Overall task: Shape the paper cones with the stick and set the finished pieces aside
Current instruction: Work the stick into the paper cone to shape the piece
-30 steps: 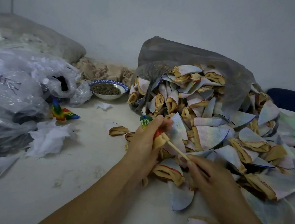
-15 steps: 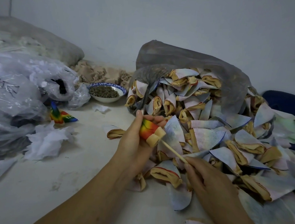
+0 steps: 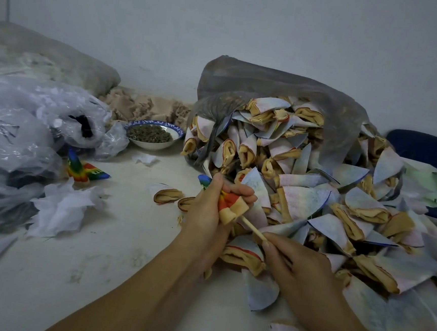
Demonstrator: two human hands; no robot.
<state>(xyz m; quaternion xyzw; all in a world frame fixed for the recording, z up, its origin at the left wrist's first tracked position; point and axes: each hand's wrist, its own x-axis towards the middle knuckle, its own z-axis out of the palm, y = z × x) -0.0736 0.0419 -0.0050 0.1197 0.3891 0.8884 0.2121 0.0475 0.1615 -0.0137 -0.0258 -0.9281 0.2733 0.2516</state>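
The pale, dusty bench (image 3: pixel 84 272) is lying under both hands, and a bare grey-white wall (image 3: pixel 224 20) is standing behind it. The left hand (image 3: pixel 208 212) is curling around a rainbow-coloured paper cone with a tan mouth (image 3: pixel 231 206). The right hand (image 3: pixel 298 267), just beside it and nearer, is pinching a thin wooden stick (image 3: pixel 252 229) whose far end is going into that mouth. Beyond and right of the hands, a heap of pale paper cones (image 3: pixel 315 195) is spilling from a grey translucent bag (image 3: pixel 271 88). Well left of the left hand, rainbow-coloured pieces (image 3: pixel 84 170) are lying beside clear plastic bags (image 3: pixel 16 134). Their small letters are too tiny to read. The fingers are hiding the held cone's middle.
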